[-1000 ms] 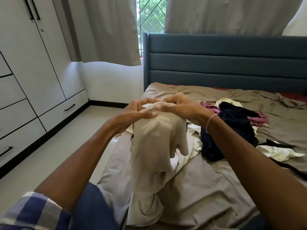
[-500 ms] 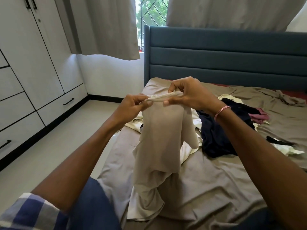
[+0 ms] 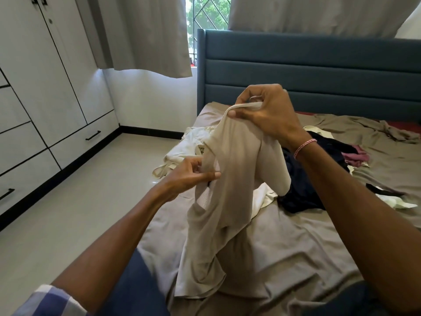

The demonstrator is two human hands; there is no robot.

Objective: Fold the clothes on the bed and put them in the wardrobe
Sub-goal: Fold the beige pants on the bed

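Two hands hold a beige garment above the bed

Both hands grip the same piece of clothing. The right hand (image 3: 266,110), with a pink and white bracelet (image 3: 304,145) on its wrist, is raised high in front of the headboard (image 3: 307,71). Its thumb and curled fingers pinch the top hem of the beige garment (image 3: 230,190). The left hand (image 3: 189,176) is lower and further left, and pinches the garment's left edge between thumb and fingers. The garment hangs down from these two grips in loose folds, and its bottom end rests on the near part of the bed (image 3: 307,247).

More clothes lie on the brown sheet beyond it. A cream garment (image 3: 189,144) sits at the left edge of the bed, just behind the left hand. A dark garment (image 3: 303,192) is heaped to the right of the held piece, partly under the right forearm. A pink garment (image 3: 357,156) lies further right, touching the dark one, and a white piece (image 3: 396,201) lies near the right edge.

The wardrobe (image 3: 45,87) stands along the left wall with its doors and drawers closed, across a strip of pale floor (image 3: 79,201) from the bed. Grey curtains (image 3: 148,35) hang either side of a window (image 3: 205,14) at the far end. A checked sleeve (image 3: 50,299) shows at the near left corner.
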